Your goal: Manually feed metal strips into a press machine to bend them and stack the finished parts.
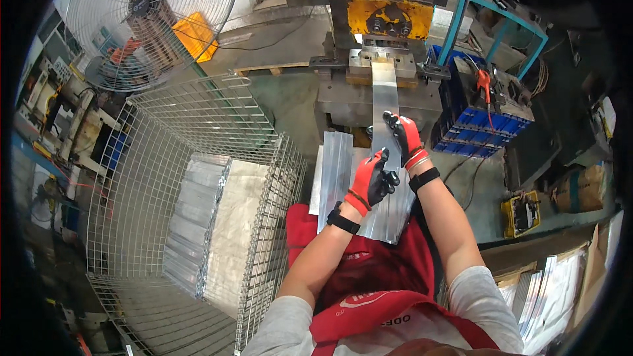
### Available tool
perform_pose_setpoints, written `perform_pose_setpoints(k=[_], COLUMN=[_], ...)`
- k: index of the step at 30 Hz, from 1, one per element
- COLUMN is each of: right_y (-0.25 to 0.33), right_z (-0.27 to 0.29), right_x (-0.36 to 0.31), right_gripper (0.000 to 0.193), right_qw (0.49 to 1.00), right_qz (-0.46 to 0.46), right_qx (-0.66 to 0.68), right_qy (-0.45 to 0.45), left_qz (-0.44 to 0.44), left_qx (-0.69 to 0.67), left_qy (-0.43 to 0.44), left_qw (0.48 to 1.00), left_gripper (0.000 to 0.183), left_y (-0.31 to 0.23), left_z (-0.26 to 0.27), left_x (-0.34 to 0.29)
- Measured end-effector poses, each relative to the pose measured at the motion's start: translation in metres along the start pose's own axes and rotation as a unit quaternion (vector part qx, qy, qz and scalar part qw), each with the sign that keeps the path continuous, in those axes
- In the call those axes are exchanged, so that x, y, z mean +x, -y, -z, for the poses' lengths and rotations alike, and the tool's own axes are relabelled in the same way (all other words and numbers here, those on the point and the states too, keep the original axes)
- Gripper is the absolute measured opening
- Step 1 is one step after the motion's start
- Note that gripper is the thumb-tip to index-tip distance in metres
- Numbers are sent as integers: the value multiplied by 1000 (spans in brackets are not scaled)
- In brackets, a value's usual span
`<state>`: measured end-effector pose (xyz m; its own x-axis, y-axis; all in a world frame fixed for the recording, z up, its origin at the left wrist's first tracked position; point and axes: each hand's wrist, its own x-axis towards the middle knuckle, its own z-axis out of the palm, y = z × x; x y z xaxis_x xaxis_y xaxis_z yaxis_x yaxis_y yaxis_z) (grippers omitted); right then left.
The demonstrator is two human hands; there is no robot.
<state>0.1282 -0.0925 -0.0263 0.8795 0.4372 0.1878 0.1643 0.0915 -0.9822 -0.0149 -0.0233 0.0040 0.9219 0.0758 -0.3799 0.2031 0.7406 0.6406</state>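
Observation:
A long flat metal strip (385,95) runs away from me, its far end in the die (381,62) of a press. My right hand (405,137), in a red and black glove, is closed on the strip's right edge. Nearer to me, my left hand (371,183), gloved alike, has its fingers curled at the strip's near end, on its left side. Under both hands, more metal strips (338,158) with lengthwise folds lie over my lap, beside my red apron (369,260).
At left stands a wire mesh cage (264,217) holding stacked metal strips (194,217) and a pale sheet (237,231). A large fan (148,6) rises behind it. Blue crates (471,125) with an air gun (484,86) stand right of the press (389,16). A yellow basket (523,214) sits further right.

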Motion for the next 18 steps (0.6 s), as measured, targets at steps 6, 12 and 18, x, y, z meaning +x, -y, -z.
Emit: perform_pose_setpoints(k=[6, 12, 18], right_y=[-12, -3, -18], right_z=[3, -1, 6], right_x=[3, -2, 7], right_gripper=[25, 25, 25], right_qw=[995, 991, 991], right_qz=[89, 92, 106], right_qx=[-41, -92, -82], right_qy=[12, -16, 15], left_qz=[29, 19, 22], left_qx=[-19, -15, -35], left_qy=[33, 7, 25], left_qw=[999, 1000, 999], left_gripper=[23, 26, 25], left_y=[-3, -1, -2], left_z=[0, 0, -1], left_x=[-2, -2, -1])
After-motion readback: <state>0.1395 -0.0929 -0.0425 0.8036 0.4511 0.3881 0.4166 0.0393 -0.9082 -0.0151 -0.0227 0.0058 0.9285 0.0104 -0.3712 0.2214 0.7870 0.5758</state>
